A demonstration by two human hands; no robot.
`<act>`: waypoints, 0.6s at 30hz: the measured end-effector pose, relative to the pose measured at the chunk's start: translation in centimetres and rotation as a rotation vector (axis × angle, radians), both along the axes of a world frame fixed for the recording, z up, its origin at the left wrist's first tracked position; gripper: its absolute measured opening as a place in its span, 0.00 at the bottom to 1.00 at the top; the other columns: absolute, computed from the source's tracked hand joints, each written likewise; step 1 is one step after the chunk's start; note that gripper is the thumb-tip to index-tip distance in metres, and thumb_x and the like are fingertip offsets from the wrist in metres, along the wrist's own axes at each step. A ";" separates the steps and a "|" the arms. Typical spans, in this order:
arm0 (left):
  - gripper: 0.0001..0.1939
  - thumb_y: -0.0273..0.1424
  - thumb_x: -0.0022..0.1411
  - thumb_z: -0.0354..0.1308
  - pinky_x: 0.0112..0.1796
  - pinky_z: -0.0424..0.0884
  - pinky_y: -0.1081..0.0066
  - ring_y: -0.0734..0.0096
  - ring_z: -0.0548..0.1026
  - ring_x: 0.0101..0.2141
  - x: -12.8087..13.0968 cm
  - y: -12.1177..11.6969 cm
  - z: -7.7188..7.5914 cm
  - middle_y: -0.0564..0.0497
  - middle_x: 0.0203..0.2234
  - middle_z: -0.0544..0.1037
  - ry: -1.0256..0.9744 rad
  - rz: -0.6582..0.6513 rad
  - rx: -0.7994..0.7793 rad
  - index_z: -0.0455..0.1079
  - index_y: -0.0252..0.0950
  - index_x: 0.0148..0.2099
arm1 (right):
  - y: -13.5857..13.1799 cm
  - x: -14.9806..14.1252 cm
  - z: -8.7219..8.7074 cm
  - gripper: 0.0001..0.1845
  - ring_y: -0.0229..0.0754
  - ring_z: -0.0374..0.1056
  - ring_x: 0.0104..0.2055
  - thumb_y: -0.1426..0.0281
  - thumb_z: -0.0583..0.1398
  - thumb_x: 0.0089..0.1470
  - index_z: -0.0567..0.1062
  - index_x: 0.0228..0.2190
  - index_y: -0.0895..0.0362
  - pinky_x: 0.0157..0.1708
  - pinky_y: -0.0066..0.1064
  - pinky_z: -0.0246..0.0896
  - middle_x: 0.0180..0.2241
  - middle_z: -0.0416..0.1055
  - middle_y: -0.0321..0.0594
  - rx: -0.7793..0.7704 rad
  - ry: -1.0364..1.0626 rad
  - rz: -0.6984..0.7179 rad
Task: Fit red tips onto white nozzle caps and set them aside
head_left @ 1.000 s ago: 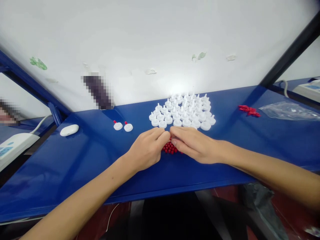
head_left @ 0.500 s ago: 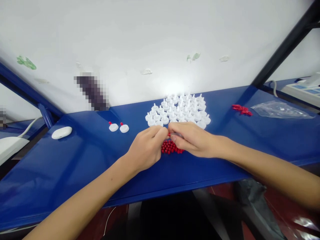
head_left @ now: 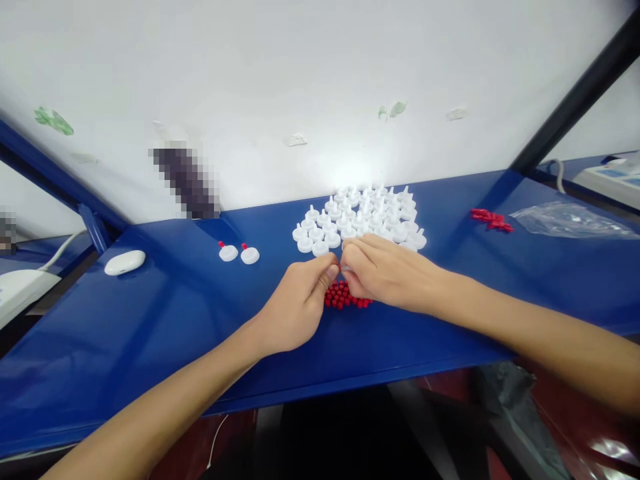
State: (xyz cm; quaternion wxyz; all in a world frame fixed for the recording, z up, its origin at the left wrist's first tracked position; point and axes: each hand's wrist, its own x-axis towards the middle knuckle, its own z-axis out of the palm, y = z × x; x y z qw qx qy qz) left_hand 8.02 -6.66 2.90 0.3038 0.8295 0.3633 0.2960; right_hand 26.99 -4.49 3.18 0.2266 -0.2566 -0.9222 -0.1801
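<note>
My left hand (head_left: pixel 300 300) is closed, thumb and forefinger pinching a small red cap that is almost wholly covered by the fingers. Pressed up against it, my right hand (head_left: pixel 385 273) is closed round a white nozzle lid, of which only a sliver shows between the hands. Below the fingertips lies a cluster of small red caps (head_left: pixel 341 295). Just behind the hands stand many white nozzle lids (head_left: pixel 320 248), spouts upward. To the left, two white lids (head_left: pixel 229 253) lie tilted with red caps on their spouts.
A white oval case (head_left: pixel 125 263) sits at the left of the blue table (head_left: pixel 200 320). On the right are a pile of red pieces (head_left: pixel 492 221) and a clear plastic bag (head_left: pixel 570 221). A pale wall (head_left: pixel 250 80) rises behind, with metal posts at both sides.
Both hands stay joined over the red caps. My right hand has rolled over, its fingers curling tighter, and my left thumb has shifted. Less of the red cap shows between them.
</note>
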 end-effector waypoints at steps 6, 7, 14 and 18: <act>0.14 0.30 0.73 0.41 0.28 0.56 0.71 0.77 0.57 0.23 0.4 0.0 -0.2 0.57 0.22 0.60 -0.053 0.029 0.242 0.54 0.36 0.31 | -0.2 0.3 1.1 0.06 0.37 0.55 0.24 0.75 0.47 0.57 0.54 0.29 0.53 0.24 0.29 0.47 0.24 0.60 0.36 -0.229 0.111 -0.009; 0.14 0.29 0.73 0.41 0.27 0.56 0.71 0.77 0.57 0.23 0.5 0.0 -0.3 0.57 0.22 0.61 -0.044 0.025 0.279 0.53 0.37 0.31 | -0.2 0.4 1.1 0.05 0.36 0.55 0.24 0.74 0.47 0.57 0.54 0.29 0.53 0.23 0.28 0.47 0.24 0.60 0.36 -0.278 0.117 -0.003; 0.10 0.20 0.65 0.43 0.26 0.56 0.72 0.75 0.57 0.24 0.3 0.1 -1.0 0.56 0.23 0.60 -0.009 0.005 0.432 0.50 0.38 0.32 | -0.6 0.5 1.3 0.07 0.35 0.55 0.24 0.72 0.49 0.54 0.51 0.29 0.52 0.24 0.28 0.48 0.26 0.60 0.35 -0.448 0.156 0.002; 0.11 0.18 0.62 0.43 0.26 0.56 0.72 0.75 0.57 0.24 0.2 -0.2 -1.4 0.55 0.24 0.59 -0.002 0.024 0.537 0.50 0.38 0.32 | -0.8 0.4 1.1 0.09 0.34 0.53 0.22 0.71 0.51 0.54 0.52 0.30 0.52 0.22 0.26 0.46 0.24 0.60 0.31 -0.608 0.199 0.031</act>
